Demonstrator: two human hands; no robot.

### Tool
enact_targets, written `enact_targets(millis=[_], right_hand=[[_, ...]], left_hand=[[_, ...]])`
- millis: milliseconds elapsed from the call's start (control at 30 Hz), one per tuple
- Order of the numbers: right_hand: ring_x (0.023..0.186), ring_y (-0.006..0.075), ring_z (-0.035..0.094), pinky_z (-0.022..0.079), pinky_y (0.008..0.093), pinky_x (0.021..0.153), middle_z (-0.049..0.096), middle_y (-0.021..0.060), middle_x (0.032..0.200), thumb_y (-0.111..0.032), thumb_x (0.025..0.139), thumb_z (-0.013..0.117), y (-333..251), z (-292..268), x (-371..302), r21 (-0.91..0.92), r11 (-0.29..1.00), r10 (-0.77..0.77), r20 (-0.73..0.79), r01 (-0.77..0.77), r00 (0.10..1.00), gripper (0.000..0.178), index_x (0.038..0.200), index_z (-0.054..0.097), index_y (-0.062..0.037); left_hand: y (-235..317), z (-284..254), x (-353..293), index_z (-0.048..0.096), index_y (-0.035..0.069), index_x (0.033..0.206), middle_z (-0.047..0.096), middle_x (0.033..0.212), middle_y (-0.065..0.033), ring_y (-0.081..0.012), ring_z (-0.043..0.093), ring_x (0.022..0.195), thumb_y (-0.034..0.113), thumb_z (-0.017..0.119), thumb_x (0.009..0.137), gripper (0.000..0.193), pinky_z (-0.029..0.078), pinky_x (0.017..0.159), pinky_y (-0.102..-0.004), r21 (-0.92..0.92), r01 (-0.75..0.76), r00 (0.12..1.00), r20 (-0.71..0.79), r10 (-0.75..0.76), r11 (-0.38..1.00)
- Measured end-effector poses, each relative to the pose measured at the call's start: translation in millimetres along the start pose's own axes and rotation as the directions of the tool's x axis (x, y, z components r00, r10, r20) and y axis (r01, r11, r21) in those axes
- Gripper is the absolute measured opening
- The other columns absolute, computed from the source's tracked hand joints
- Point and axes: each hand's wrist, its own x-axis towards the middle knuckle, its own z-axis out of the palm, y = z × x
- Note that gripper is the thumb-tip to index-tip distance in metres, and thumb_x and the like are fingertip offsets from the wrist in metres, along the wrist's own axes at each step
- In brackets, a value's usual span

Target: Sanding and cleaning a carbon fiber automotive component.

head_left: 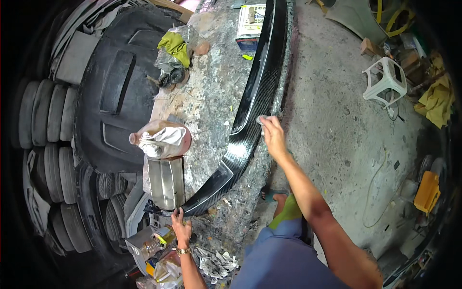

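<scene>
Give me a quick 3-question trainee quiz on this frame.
1. True or false: the left hand rests at the near end of the spoiler.
2. What does the right hand press on the spoiler? A) a brush B) a small pad C) a hammer
3. What sits on the floor at far right?

Key: 1 true; 2 B; 3 a white stool.

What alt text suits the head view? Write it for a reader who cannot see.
A person's right hand presses a small cloth on a long black carbon-fibre car part lying on a paint-spattered workbench, while the left hand steadies its near end. Stacked tyres stand left.
</scene>
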Motion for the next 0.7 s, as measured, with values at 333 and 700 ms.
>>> enact_targets(millis=[333,700], right_hand=[[0.083,0.0309,0.06,0.05,0.0375,0.075,0.057,0.0175,0.092,0.009,0.086,0.054,-42,24,-103,0.115,0.988,-0.112,0.118,0.098,0.987,0.024,0.106,0.065,0.0007],[0.084,0.0244,0.062,0.051,0.033,0.074,0.057,0.0159,0.098,0.008,0.09,0.053,-76,45,-166,0.204,0.971,0.058,0.31,-0.126,0.949,0.034,0.12,0.064,-0.0022]], left_hand=[[-9,-7,-12,0.053,0.01,0.138,0.044,0.138,-0.0206,-0.0388,0.044,0.128,0.009,0.064,0.07,0.069,0.039,0.103,-0.0462,0.052,0.067,0.997,0.031,-0.069,0.996],[-2,-8,-10,0.053,0.008,0.138,0.043,0.141,-0.019,-0.0363,0.043,0.13,0.011,0.067,0.071,0.068,0.037,0.105,-0.045,0.059,0.084,0.996,0.036,-0.086,0.995]])
